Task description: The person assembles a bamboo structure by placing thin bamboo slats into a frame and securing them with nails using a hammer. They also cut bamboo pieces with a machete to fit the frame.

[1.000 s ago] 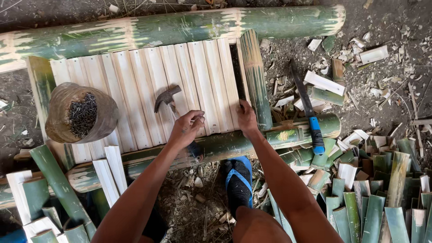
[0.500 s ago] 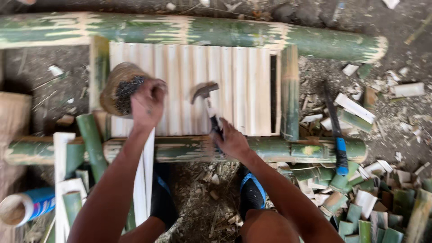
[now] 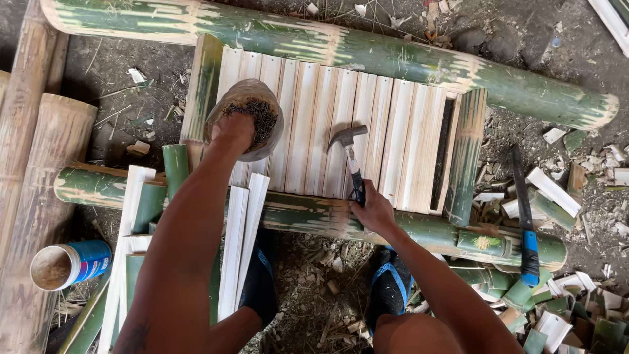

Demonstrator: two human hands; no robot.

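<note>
My left hand [image 3: 233, 130] reaches into a round container [image 3: 272, 128] full of dark nails that sits on the left part of the pale bamboo slat panel [image 3: 386, 144]. The fingers are dipped among the nails. My right hand [image 3: 373, 210] grips the dark handle of a claw hammer [image 3: 348, 152], whose head lies on the slats near the middle. A long green bamboo pole [image 3: 314, 213] runs under my right hand along the panel's near edge.
A second thick green pole [image 3: 367, 52] borders the far edge. A machete with a blue handle [image 3: 526, 223] lies on the right among cut bamboo offcuts [image 3: 576, 301]. Loose white slats [image 3: 239, 242] lie by my left leg, a blue can [image 3: 72, 263] and tan poles [image 3: 33, 164] at left.
My left hand moved from above the container down into the nails. My right hand keeps the hammer, which stays on the slats. The view shifted right.
</note>
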